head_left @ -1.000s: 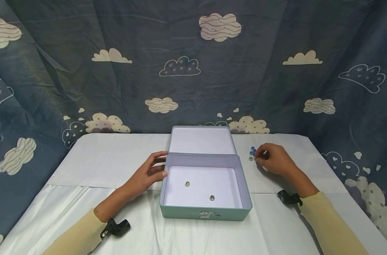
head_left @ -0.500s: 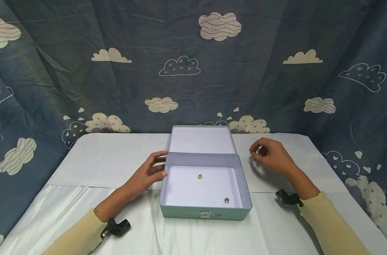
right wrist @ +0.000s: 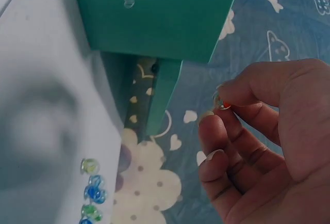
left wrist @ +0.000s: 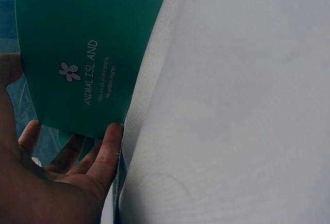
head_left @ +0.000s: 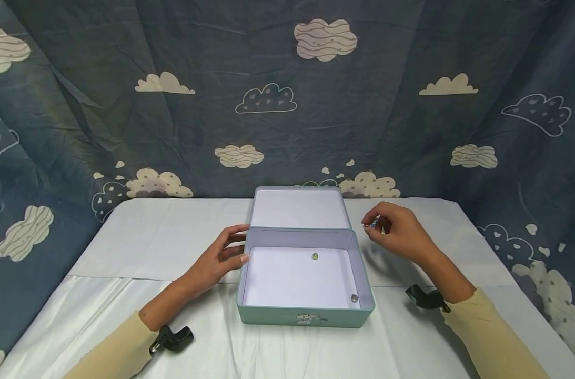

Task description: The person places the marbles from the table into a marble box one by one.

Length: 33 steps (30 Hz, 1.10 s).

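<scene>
A green tin box (head_left: 306,317) stands with its lid (head_left: 299,207) folded back. Inside it lie a yellow-green marble (head_left: 315,256) and a greyish marble (head_left: 354,298). My left hand (head_left: 222,255) touches the box's left wall, fingers spread toward the back corner. To the right of the box, my right hand (head_left: 401,231) is raised over the table, pinching a clear marble (right wrist: 223,102) with an orange-red core between thumb and fingertips. Beneath it, the right wrist view shows a yellowish marble (right wrist: 89,165), blue marbles (right wrist: 95,190) and a green marble (right wrist: 92,212), mostly hidden in the head view.
White cloth (head_left: 211,342) covers the table. Behind it hangs a dark blue curtain (head_left: 211,63) with a cloud print. A black wrist camera (head_left: 173,338) is strapped to the left wrist, and another camera (head_left: 426,297) to the right one.
My right hand has lifted off the table with a marble and moved a little left toward the box. Both marbles in the box have rolled right. The left hand stays put.
</scene>
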Available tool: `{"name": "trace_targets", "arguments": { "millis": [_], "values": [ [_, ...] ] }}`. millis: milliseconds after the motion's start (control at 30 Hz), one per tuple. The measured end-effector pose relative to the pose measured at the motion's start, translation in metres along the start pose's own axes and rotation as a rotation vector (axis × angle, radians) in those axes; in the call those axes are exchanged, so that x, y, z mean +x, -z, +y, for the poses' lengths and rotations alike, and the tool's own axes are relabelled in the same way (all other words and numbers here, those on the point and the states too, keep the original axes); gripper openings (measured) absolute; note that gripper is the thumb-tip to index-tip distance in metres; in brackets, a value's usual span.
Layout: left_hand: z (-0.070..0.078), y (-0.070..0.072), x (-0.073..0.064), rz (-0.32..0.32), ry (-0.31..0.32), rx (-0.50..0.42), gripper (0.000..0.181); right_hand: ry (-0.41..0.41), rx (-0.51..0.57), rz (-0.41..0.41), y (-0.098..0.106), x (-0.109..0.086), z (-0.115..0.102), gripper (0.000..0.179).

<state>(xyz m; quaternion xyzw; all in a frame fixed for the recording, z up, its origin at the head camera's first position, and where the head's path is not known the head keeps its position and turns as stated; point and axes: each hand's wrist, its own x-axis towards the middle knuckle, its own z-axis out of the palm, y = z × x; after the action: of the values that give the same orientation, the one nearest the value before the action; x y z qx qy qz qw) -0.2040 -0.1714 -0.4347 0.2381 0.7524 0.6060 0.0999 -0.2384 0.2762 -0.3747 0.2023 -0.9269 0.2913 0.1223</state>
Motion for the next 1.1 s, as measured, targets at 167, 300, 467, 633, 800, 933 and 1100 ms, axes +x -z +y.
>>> {"name": "trace_targets", "arguments": {
  "millis": [167,300,467,633,800,933,1100],
  "values": [
    [-0.001,0.0,0.0,0.006,0.002,0.005,0.07,0.024,0.011,0.005,-0.001,-0.001,-0.008,0.018],
    [-0.002,0.0,-0.001,0.005,0.003,0.009,0.07,0.032,0.021,-0.001,-0.001,-0.001,-0.014,0.019],
    [-0.002,0.0,0.0,0.007,0.004,0.007,0.07,0.05,0.028,-0.013,-0.003,-0.001,-0.018,0.021],
    [-0.002,0.001,0.001,0.003,0.005,0.008,0.069,0.074,0.043,-0.033,-0.007,-0.001,-0.02,0.021],
    [-0.002,0.0,0.002,-0.005,0.0,-0.005,0.069,0.084,0.043,-0.041,-0.009,-0.002,-0.02,0.02],
    [-0.001,0.0,0.002,-0.005,0.0,-0.006,0.069,0.074,0.038,-0.042,-0.008,-0.002,-0.02,0.021],
    [-0.002,0.0,0.001,-0.005,0.001,-0.006,0.069,0.063,0.028,-0.038,-0.006,-0.002,-0.021,0.022]
  ]
}}
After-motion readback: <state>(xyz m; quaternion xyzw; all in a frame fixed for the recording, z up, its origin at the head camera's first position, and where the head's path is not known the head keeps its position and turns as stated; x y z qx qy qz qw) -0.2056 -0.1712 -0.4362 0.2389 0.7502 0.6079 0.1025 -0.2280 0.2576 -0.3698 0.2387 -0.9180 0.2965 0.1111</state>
